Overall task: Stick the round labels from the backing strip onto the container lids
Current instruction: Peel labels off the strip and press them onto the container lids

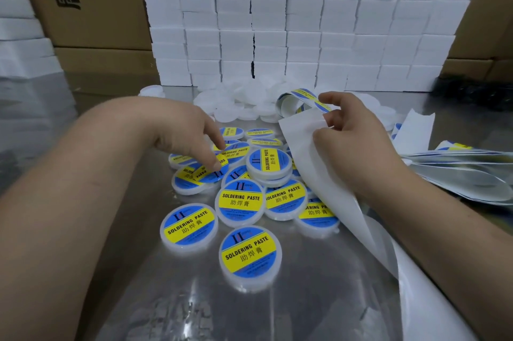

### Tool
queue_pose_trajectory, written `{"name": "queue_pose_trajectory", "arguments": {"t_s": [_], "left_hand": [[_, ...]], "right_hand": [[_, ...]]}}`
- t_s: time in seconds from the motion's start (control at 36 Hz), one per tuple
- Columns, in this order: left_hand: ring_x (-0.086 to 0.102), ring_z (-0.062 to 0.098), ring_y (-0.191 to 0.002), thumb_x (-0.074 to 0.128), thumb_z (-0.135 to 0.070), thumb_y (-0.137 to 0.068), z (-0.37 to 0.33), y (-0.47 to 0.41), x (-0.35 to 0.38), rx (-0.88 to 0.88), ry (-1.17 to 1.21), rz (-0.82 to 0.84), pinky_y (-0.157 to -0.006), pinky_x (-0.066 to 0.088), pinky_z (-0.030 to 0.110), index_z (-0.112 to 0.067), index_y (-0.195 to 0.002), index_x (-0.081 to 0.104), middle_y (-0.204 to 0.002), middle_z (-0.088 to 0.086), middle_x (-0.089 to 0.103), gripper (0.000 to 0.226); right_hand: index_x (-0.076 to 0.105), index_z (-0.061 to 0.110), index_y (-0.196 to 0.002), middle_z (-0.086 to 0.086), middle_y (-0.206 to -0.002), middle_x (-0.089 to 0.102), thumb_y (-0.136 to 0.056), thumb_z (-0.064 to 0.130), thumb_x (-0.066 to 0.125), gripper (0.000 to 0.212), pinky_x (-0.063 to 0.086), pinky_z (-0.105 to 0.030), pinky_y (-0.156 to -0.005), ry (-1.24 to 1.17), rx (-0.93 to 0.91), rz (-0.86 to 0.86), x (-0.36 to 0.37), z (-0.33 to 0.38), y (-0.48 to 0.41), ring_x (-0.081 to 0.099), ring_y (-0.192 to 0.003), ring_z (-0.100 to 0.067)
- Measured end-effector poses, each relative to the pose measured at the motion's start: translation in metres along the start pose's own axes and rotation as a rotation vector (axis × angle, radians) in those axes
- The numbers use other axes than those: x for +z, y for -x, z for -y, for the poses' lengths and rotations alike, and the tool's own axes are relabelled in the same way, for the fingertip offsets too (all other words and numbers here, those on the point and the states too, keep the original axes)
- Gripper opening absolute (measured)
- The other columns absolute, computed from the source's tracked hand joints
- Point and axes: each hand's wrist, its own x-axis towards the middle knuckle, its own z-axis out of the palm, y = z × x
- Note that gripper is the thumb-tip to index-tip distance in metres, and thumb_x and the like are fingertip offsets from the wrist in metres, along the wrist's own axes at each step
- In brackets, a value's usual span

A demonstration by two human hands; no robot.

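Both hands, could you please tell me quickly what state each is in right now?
Left hand: open, fingertips on a labelled lid.
Right hand: closed, pinching the backing strip.

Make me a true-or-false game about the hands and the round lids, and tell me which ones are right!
1. The right hand holds the strip. True.
2. The labels are red and green. False: they are blue and yellow.
3. Plain lids lie behind the labelled lids. True.
4. The left hand holds scissors. False: its fingers touch a labelled lid.
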Motion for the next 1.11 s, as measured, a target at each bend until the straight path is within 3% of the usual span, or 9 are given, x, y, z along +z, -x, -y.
{"name": "queue_pose_trajectory", "arguments": {"t_s": [0.06,0.33,0.42,0.5,0.64,0.75,0.86,1.0,1.11], "left_hand": [[0.051,0.011,-0.094,0.071,-0.045,-0.071,0.000,0.000,0.001,0.005,-0.012,0.015,-0.088,0.043,0.029,-0.043,-0.105,0.059,-0.099,-0.014,0.054,0.036],[0.049,0.008,-0.065,0.067,-0.033,-0.079,0.003,-0.005,0.003,0.060,0.074,-0.148,-0.057,0.037,0.025,-0.027,-0.073,0.059,-0.074,-0.009,0.060,0.012],[0.050,0.006,-0.057,0.067,-0.028,-0.079,-0.002,-0.003,-0.002,0.106,0.379,-0.410,-0.055,0.037,0.021,-0.025,-0.067,0.061,-0.061,-0.011,0.060,0.014],[0.053,-0.002,-0.044,0.062,-0.022,-0.085,-0.009,0.000,-0.008,0.167,0.989,-0.640,-0.056,0.041,0.023,-0.024,-0.064,0.058,-0.048,-0.015,0.058,0.021],[0.061,0.012,-0.057,0.056,-0.019,-0.088,-0.045,0.002,0.010,0.236,1.644,-0.484,-0.055,0.040,0.020,-0.023,-0.071,0.056,-0.056,-0.009,0.064,0.018],[0.063,0.013,-0.057,0.059,-0.021,-0.086,-0.065,-0.003,0.027,0.210,1.724,-0.366,-0.051,0.041,0.018,-0.023,-0.075,0.059,-0.060,-0.006,0.067,0.011],[0.063,0.013,-0.056,0.059,-0.024,-0.086,-0.069,-0.006,0.032,0.182,1.841,-0.288,-0.047,0.040,0.016,-0.021,-0.079,0.060,-0.063,-0.003,0.068,0.008],[0.064,0.016,-0.059,0.060,-0.025,-0.085,-0.070,-0.005,0.031,0.203,1.895,-0.225,-0.048,0.041,0.017,-0.022,-0.081,0.063,-0.067,-0.001,0.069,0.006],[0.064,0.018,-0.061,0.060,-0.025,-0.083,-0.070,-0.006,0.031,0.224,1.904,-0.221,-0.049,0.041,0.018,-0.022,-0.080,0.065,-0.070,0.000,0.069,0.007]], "right_hand": [[0.047,0.029,-0.121,0.015,-0.074,0.053,-0.082,0.000,0.044,0.049,0.034,-0.008,-0.040,-0.002,-0.005,-0.004,0.000,0.000,0.000,0.049,-0.049,0.008],[0.043,0.036,-0.109,0.014,-0.073,0.054,-0.082,0.000,0.043,0.045,0.035,-0.010,-0.040,-0.017,-0.008,0.009,0.000,0.000,0.000,0.048,-0.049,0.005],[0.043,0.042,-0.106,0.011,-0.073,0.054,-0.080,-0.001,0.042,0.049,0.036,-0.010,-0.041,-0.021,-0.034,0.003,0.000,0.000,0.001,0.048,-0.049,0.001],[0.042,0.049,-0.104,0.013,-0.081,0.055,-0.080,0.001,0.043,0.053,0.038,-0.011,-0.044,-0.036,-0.067,-0.020,-0.001,0.000,0.001,0.049,-0.055,-0.002],[0.048,0.048,-0.103,0.004,-0.108,0.050,-0.077,0.001,0.040,0.054,0.036,-0.019,-0.057,0.052,-0.108,-0.098,-0.001,-0.005,0.001,0.046,-0.069,-0.006],[0.053,0.043,-0.096,0.015,-0.119,0.041,-0.076,-0.005,0.041,0.053,0.033,-0.001,-0.064,0.074,-0.179,-0.143,-0.001,-0.003,-0.001,0.048,-0.084,-0.006],[0.060,0.041,-0.073,0.020,-0.077,0.056,-0.073,-0.007,0.040,0.052,0.031,-0.004,-0.048,0.023,-0.144,-0.105,0.001,-0.004,0.000,0.048,-0.056,0.010],[0.061,0.041,-0.068,0.030,-0.092,0.056,-0.074,-0.009,0.041,0.054,0.035,0.001,-0.071,-0.029,-0.187,-0.112,0.001,-0.004,-0.001,0.047,-0.084,0.025],[0.063,0.040,-0.070,0.033,-0.091,0.056,-0.073,-0.011,0.039,0.056,0.036,0.001,-0.069,-0.069,-0.207,-0.125,-0.001,-0.003,-0.001,0.048,-0.087,0.025]]}}
